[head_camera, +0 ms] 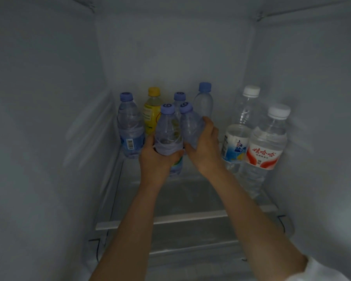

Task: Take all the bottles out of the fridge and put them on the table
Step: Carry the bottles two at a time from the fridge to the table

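Two hands are deep inside the fridge point(49, 98) and we have a bottle in each. Our left hand point(155, 159) wraps its fingers round the lower body of a blue-capped bottle point(167, 128), thumb across the front, and the bottle stands upright in the grip. Our right hand point(206, 146) curls round a second blue-capped bottle point(190, 123), which tilts a little to the left so its cap nearly meets the cap of the first. Both sit over the glass shelf point(190, 199), near its middle; we cannot tell whether their bases touch it. Behind them on the shelf we see more bottles waiting: a blue-capped one with a barcode label point(130, 126) at the left, a yellow-capped bottle point(151, 112) just beside it, another blue cap point(179, 96) peeking out right behind the held pair, and a taller clear bottle with a blue cap point(203, 101) further back. Over on the right, well apart from our hands, stand two white-capped bottles: one with a blue and white label point(239, 126) and, in front of it, one with a red and white label point(266, 145). A white sleeve point(320, 270) shows at the right forearm, bottom corner. The light in here is dim.
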A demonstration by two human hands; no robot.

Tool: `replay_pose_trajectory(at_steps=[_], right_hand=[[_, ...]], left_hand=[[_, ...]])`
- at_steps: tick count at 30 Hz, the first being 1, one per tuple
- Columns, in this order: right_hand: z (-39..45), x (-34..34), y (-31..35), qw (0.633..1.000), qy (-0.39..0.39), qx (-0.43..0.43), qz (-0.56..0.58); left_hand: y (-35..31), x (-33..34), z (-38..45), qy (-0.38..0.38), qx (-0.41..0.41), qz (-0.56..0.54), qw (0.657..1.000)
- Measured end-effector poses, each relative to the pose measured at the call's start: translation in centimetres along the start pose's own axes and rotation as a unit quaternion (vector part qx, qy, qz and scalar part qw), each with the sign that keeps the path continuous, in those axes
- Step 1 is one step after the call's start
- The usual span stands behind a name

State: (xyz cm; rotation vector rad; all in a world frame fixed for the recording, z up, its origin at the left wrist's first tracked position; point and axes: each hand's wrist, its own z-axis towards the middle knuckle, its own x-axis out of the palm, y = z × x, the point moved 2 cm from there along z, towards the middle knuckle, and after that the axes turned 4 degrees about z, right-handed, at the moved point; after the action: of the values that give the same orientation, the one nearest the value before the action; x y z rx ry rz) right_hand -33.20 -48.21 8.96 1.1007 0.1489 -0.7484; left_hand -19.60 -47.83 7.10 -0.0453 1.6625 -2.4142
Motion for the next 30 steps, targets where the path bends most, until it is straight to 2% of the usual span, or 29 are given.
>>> replay_pose_trajectory(at_steps=[4, 8, 14, 19, 24, 30], right_hand=[[0.2, 0.1, -0.8, 1.000, -0.005, 0.003, 0.003], [0.2, -0.1, -1.2, 0.998, -0.014, -0.001, 0.057], [-1.0, -1.0, -0.9, 0.993, -0.043, -0.029, 0.103], [-3.3, -2.5, 0.5, 0.980, -0.077, -0.032, 0.179], [-6.1, -4.8, 3.1, 0.971, -0.104, -0.035, 0.211], [-12.3, -7.8, 5.3, 0.965, -0.133, 0.015, 0.227]], left_hand=[[0.1, 0.1, -0.1, 0.014, -0.008, -0.009, 1.000], [0.3, 0.1, 0.1, 0.030, -0.031, -0.003, 0.999], [-0.2, -0.6, 0.0, -0.026, -0.054, 0.014, 0.998], [-0.4, -0.8, -1.3, -0.040, -0.060, -0.012, 0.997], [-2.4, -2.2, -3.3, -0.044, -0.028, -0.056, 0.997], [-4.6, -4.0, -7.9, 0.020, -0.013, -0.100, 0.995]])
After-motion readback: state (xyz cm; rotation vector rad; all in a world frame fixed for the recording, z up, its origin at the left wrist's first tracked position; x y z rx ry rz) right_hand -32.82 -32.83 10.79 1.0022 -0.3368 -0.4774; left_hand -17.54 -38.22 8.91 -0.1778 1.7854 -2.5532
